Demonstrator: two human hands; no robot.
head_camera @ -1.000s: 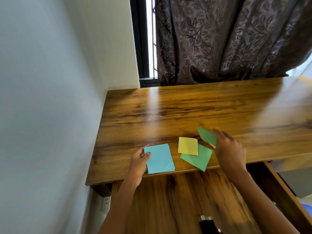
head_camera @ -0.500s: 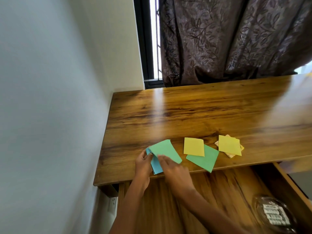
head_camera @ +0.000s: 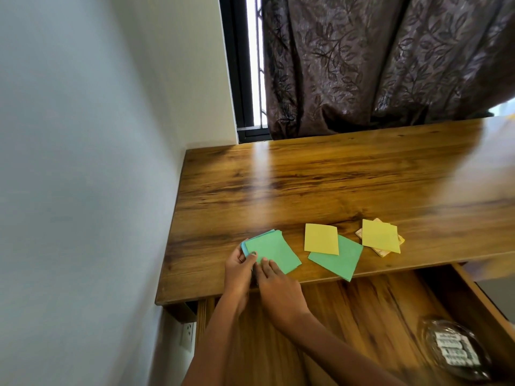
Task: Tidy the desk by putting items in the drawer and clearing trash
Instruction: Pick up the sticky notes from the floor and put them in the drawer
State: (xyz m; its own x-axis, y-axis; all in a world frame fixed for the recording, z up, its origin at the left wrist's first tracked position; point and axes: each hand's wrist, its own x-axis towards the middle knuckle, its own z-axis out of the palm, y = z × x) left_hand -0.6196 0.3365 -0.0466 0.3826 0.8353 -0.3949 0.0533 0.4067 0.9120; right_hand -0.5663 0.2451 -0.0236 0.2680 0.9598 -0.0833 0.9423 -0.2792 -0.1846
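A green paper square (head_camera: 274, 253) lies on top of a blue stack at the desk's front left. My left hand (head_camera: 238, 270) holds the stack's left edge with its thumb on top. My right hand (head_camera: 274, 285) rests its fingertips on the near edge of the green sheet. To the right lie a yellow square (head_camera: 320, 238) overlapping a larger green sheet (head_camera: 338, 260), and further right a yellow square (head_camera: 380, 239) on a small pile of notes. Below the desk's front edge the wooden drawer (head_camera: 362, 310) stands pulled out.
A clear dish holding small white items (head_camera: 454, 349) sits in the drawer's right part. A grey wall bounds the desk (head_camera: 306, 185) on the left; a dark curtain (head_camera: 376, 65) hangs behind it. A wall socket (head_camera: 187, 334) shows under the desk's left corner.
My right hand carried a green sheet from the right pile over to the blue stack and laid it on top. My left hand stayed at the stack's left edge.
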